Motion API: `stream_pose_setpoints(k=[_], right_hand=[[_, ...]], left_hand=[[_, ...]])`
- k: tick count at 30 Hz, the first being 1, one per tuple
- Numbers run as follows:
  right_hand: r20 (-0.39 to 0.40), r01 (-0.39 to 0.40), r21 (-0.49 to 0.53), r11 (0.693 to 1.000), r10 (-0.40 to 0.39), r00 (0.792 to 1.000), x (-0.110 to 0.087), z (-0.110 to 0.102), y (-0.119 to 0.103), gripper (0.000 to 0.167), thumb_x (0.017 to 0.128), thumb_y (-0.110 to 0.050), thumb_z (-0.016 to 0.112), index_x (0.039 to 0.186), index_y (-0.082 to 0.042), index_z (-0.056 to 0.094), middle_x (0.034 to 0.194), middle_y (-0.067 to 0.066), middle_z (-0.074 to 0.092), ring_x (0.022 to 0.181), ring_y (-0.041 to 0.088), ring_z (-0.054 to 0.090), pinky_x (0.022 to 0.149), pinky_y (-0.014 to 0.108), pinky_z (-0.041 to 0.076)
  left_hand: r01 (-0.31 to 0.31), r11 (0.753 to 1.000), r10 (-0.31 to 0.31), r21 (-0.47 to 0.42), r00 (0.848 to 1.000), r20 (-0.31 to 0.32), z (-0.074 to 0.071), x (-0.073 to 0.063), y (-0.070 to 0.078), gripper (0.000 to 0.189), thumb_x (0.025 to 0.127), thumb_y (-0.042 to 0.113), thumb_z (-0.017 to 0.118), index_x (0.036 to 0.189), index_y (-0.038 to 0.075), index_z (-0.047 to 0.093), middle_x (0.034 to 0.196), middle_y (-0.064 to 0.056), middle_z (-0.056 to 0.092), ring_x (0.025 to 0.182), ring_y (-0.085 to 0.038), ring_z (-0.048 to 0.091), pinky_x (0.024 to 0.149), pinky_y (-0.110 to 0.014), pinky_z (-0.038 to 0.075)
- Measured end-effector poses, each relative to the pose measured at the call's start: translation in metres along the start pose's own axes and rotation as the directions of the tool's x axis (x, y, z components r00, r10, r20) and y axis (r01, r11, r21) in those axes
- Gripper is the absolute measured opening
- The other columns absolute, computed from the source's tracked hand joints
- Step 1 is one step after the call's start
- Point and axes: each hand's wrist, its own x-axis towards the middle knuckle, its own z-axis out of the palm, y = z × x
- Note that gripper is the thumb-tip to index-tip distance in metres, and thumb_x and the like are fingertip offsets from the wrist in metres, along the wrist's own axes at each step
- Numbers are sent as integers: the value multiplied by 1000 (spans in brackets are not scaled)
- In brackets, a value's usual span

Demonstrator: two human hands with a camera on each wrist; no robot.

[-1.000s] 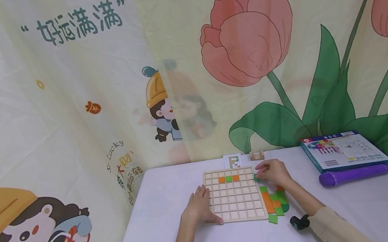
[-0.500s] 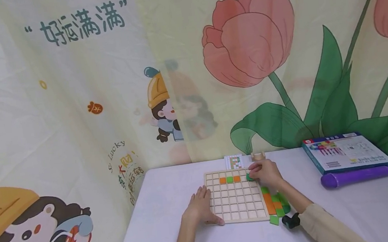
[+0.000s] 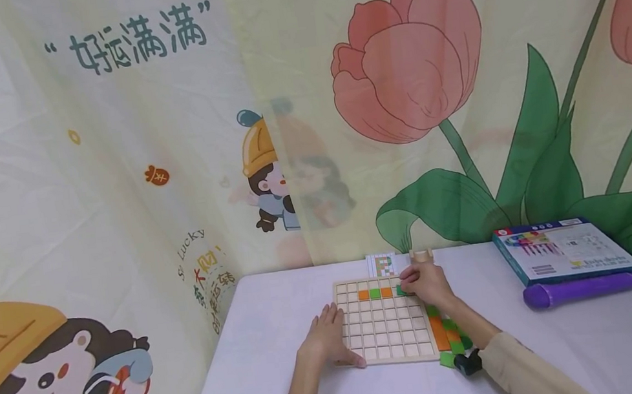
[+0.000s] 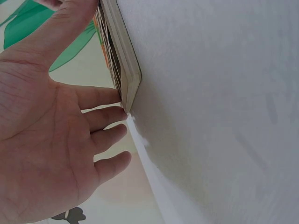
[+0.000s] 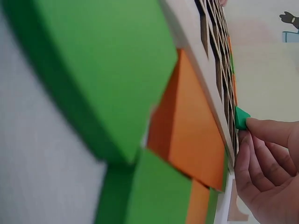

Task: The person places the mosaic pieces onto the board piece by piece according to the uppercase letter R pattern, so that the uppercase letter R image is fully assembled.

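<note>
The right hand (image 3: 428, 283) pinches a small green tile (image 3: 401, 290) between thumb and fingertips and holds it over the second row of the wooden grid board (image 3: 385, 338), just to the right of the three tiles already seated there: orange, green, orange (image 3: 374, 293). An open square lies right under the pinched tile, so the tile sits at the fingertips, on their left side, with the empty cell directly below it. In the right wrist view the tile (image 5: 241, 118) shows at the tips of the fingers (image 5: 266, 133), close against the board's frame; whether it already touches the wood cannot be told.

The left hand (image 3: 328, 340) lies flat and open on the worktop (image 3: 261, 333), fingers straight, pressed against the board's left edge near its lower corner. The right hand is by far the nearer to the row of tiles.

Loose orange and green tiles (image 3: 447, 335) lie in a heap just beside the board's right edge. A pattern card (image 3: 381, 264) stands beyond the board's far edge.
</note>
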Motion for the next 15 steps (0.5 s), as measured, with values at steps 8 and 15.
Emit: stream_pose_setpoints(k=[8, 15], right_hand=[[-15, 42, -61, 997, -43, 999, 4, 12, 2, 8, 86, -9, 84, 91, -10, 78, 78, -2, 72, 75, 15, 68, 65, 29, 56], [-12, 65, -109, 992, -66, 998, 6, 14, 5, 10, 84, -9, 86, 87, -14, 78, 76, -5, 71, 75, 14, 66, 68, 31, 55]], left_hand=[[-2, 1000, 2, 0, 1000, -4, 1, -1, 0, 126, 62, 56, 97, 156, -6, 40, 167, -24, 31, 157, -39, 25, 126, -56, 26], [-1, 1000, 1, 2, 1000, -6, 0, -2, 1, 126, 61, 57, 97, 156, -5, 41, 166, -24, 32, 156, -39, 26, 126, -56, 26]])
